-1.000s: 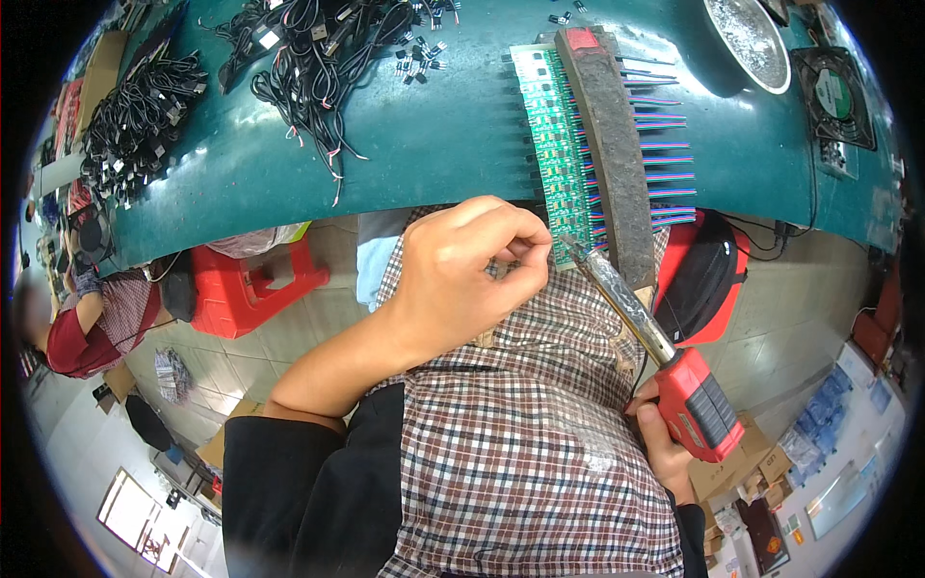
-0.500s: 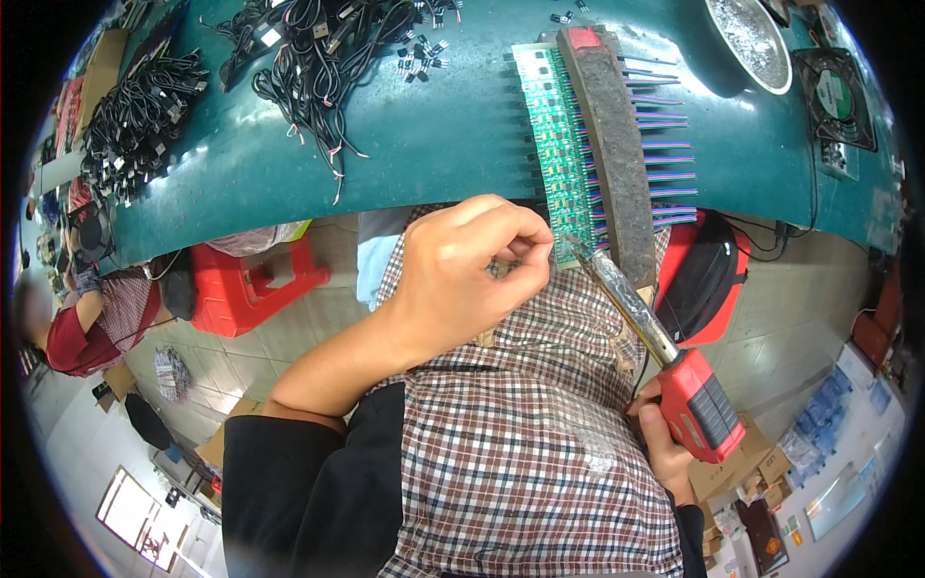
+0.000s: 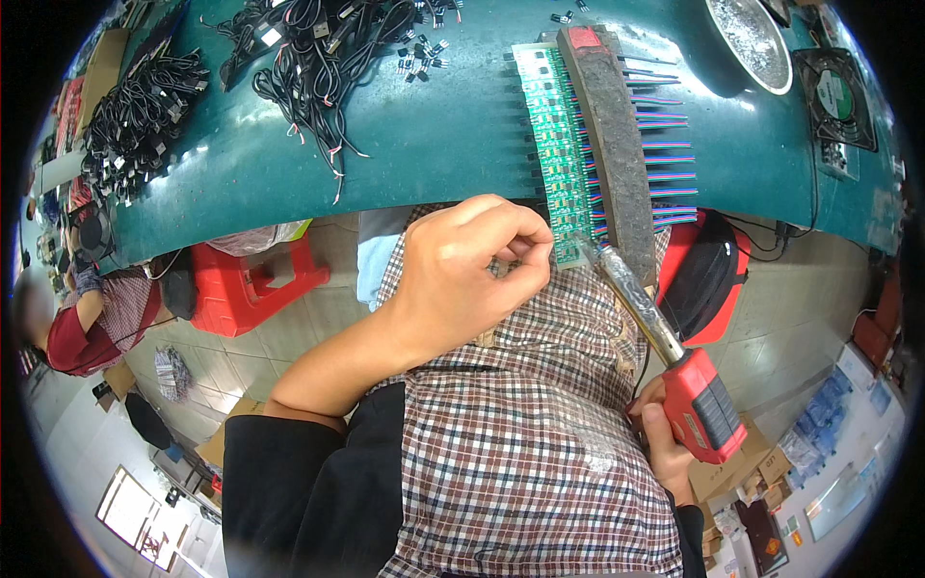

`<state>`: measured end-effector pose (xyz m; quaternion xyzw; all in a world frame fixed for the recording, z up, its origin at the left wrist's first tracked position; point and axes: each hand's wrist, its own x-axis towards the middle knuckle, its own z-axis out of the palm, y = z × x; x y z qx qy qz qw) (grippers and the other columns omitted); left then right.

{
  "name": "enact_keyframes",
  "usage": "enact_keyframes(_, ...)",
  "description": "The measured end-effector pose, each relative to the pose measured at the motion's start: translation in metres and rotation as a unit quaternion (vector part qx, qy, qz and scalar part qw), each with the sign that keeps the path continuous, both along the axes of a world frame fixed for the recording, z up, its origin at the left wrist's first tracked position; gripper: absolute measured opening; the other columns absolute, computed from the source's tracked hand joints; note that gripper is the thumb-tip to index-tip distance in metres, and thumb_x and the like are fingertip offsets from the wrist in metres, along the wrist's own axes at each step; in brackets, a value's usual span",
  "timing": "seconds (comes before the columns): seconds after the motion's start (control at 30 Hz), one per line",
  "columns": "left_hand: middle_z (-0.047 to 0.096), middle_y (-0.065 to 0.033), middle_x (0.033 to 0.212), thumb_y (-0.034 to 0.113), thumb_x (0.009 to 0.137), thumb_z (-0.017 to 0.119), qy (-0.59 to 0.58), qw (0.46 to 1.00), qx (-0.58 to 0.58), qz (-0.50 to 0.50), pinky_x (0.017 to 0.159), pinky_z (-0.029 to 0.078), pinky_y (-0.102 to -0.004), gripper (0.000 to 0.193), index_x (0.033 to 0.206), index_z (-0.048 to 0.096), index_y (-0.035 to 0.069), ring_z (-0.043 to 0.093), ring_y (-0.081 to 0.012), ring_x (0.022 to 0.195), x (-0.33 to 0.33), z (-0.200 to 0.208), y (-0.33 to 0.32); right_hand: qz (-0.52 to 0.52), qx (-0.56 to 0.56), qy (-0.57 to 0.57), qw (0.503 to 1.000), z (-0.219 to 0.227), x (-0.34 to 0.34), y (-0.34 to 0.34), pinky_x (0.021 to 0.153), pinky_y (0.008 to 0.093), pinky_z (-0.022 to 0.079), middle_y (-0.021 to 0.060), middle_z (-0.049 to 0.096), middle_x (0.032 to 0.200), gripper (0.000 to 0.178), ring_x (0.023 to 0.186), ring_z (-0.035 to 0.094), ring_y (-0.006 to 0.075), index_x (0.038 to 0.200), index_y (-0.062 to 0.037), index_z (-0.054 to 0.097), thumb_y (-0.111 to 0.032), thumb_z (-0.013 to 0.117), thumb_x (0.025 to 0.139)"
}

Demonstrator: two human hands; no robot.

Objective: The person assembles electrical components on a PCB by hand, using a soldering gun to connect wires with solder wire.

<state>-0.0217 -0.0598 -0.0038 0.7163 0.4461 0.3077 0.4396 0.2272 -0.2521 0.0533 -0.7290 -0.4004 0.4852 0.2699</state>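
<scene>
A long green circuit board panel (image 3: 552,130) juts over the table's front edge, with black connectors along its left side. Across it lies a dark, worn bar (image 3: 617,154), and thin multicoloured wires (image 3: 672,176) stick out on the right. My left hand (image 3: 472,265) is closed in a pinch beside the panel's near left edge; whatever sits between the fingertips is hidden. In my right hand (image 3: 665,438) is a red-handled soldering iron (image 3: 703,405), its metal shaft angled up to the left. Its tip is at the near end of the panel, among the wire joints.
Bundled black cables (image 3: 328,58) and small loose connectors (image 3: 421,58) lie at the back of the green table (image 3: 434,135). A round metal pan (image 3: 752,43) and a fan (image 3: 833,96) stand at right. Red stool (image 3: 255,294) below; another person (image 3: 96,313) sits at far left.
The soldering iron's tip and shaft have shifted slightly to the right along the near end of the panel. My left hand has stayed in place.
</scene>
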Motion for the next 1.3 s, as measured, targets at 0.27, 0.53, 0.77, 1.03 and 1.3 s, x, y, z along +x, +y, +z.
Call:
enact_keyframes(0.27, 0.071, -0.0085, 0.086, -0.007, 0.078, 0.075, -0.010, 1.000, 0.013, -0.005, 0.064, 0.059, -0.0237, 0.013, 0.089, 0.071, -0.002, 0.071, -0.0129, 0.073, 0.003, 0.001, 0.001, -0.056, 0.120, 0.027, 0.991, -0.004, -0.012, 0.019, 0.057, 0.0281, 0.042, 0.0071, 0.059, 0.083, 0.029, 0.060, 0.050, 0.0131, 0.111, 0.0020, 0.058, -0.020, 0.065, 0.094)
enact_keyframes(0.53, 0.070, -0.0070, 0.083, -0.003, 0.078, 0.076, -0.015, 0.999, 0.020, 0.023, 0.063, 0.058, -0.0263, 0.012, 0.087, 0.069, 0.002, 0.072, -0.0156, 0.071, -0.001, -0.005, -0.005, -0.190, 0.454, 0.043, 0.870, -0.023, 0.015, 0.142, 0.047, 0.0236, 0.036, 0.0066, 0.060, 0.084, 0.016, 0.048, 0.038, 0.0065, 0.101, 0.0022, 0.063, -0.013, 0.059, 0.100)
enact_keyframes(0.77, 0.070, -0.0075, 0.084, -0.002, 0.080, 0.075, -0.020, 1.000, 0.006, 0.020, 0.064, 0.059, -0.0271, 0.011, 0.088, 0.069, 0.002, 0.073, -0.0167, 0.072, -0.002, -0.010, -0.005, -0.242, 0.345, -0.049, 0.905, -0.038, 0.026, 0.158, 0.045, 0.0217, 0.036, 0.0017, 0.060, 0.072, 0.015, 0.049, 0.045, 0.0045, 0.106, 0.0006, 0.065, -0.010, 0.069, 0.096)
enact_keyframes(1.03, 0.070, -0.0070, 0.083, -0.002, 0.078, 0.076, -0.030, 0.999, 0.031, 0.022, 0.061, 0.058, -0.0273, 0.012, 0.086, 0.067, 0.002, 0.072, -0.0167, 0.070, 0.001, -0.012, -0.001, 0.038, 0.097, -0.090, 0.990, 0.000, 0.009, 0.046, 0.068, 0.0364, 0.054, 0.0065, 0.068, 0.078, 0.013, 0.069, 0.066, 0.0218, 0.093, -0.0054, 0.071, -0.011, 0.072, 0.082)
enact_keyframes(1.3, 0.070, -0.0073, 0.083, -0.002, 0.078, 0.076, -0.031, 0.998, 0.047, 0.024, 0.060, 0.058, -0.0270, 0.012, 0.086, 0.068, 0.002, 0.072, -0.0164, 0.068, -0.001, -0.015, -0.001, 0.097, 0.089, -0.011, 0.991, -0.016, 0.004, 0.022, 0.068, 0.0366, 0.054, 0.0107, 0.069, 0.080, 0.017, 0.070, 0.068, 0.0281, 0.090, -0.0016, 0.071, -0.005, 0.076, 0.075)
